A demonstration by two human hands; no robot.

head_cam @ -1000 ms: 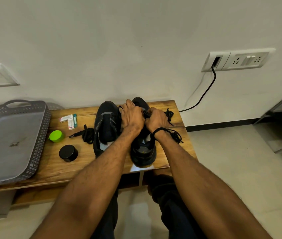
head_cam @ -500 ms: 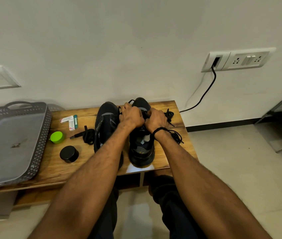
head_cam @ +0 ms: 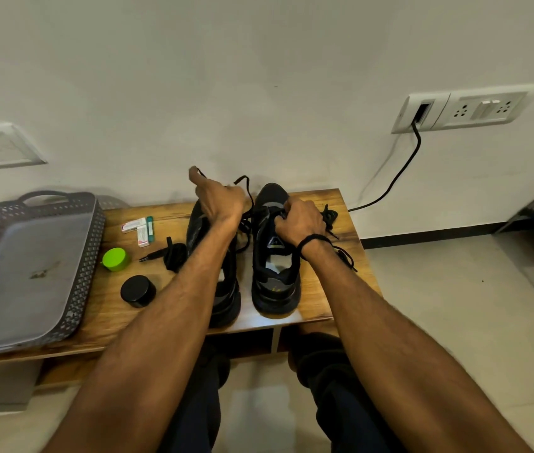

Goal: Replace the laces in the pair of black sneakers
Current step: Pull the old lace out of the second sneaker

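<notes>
Two black sneakers stand side by side on a low wooden bench (head_cam: 324, 299), toes toward the wall. My left forearm hides much of the left sneaker (head_cam: 226, 299). My left hand (head_cam: 218, 199) is raised above it and pinches a black lace (head_cam: 245, 194) that runs down to the right sneaker (head_cam: 275, 276). My right hand (head_cam: 300, 220) grips the upper of the right sneaker at its eyelets. A bundled black lace (head_cam: 172, 256) lies left of the shoes. More black lace (head_cam: 331, 217) is piled behind my right hand.
A grey perforated tray (head_cam: 23, 269) takes up the bench's left end. Near it sit a green cap (head_cam: 115, 259), a black round tin (head_cam: 138, 291) and small white packets (head_cam: 139, 227). A black cable (head_cam: 399, 171) hangs from a wall socket at right. Tiled floor lies right of the bench.
My left hand has lifted up and to the left away from the right sneaker, drawing the black lace out with it. My right hand stays on the right sneaker.
</notes>
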